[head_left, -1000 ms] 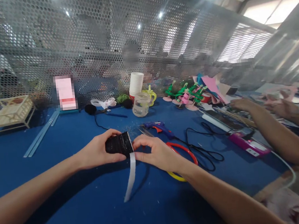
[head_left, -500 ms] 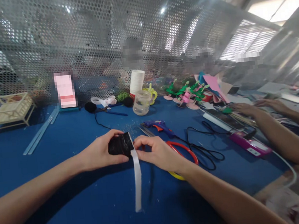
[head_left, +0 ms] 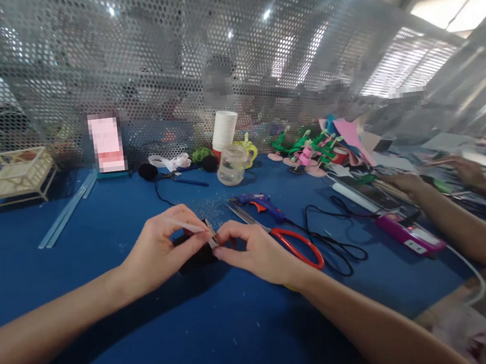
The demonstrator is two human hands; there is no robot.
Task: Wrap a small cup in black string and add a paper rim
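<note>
My left hand [head_left: 164, 254] is closed around a small black piece [head_left: 194, 256] held low over the blue table [head_left: 100, 231]. Its thumb and forefinger pinch a white strip [head_left: 187, 227] that lies across the top of the black piece. My right hand [head_left: 250, 248] pinches the strip's other end right beside the left fingertips. Most of the black piece is hidden behind my fingers.
Red-handled scissors [head_left: 295, 245], a blue glue gun [head_left: 258, 202] and a black cord [head_left: 336, 241] lie just right of my hands. A clear mug [head_left: 231, 166], white cups [head_left: 223, 129] and green-pink craft pieces [head_left: 304, 149] stand behind. Another person's arms [head_left: 454, 212] work at the right.
The white strip hung down from the black piece before; now it is folded up over the piece and pinched by both hands. My left hand has turned over the top.
</note>
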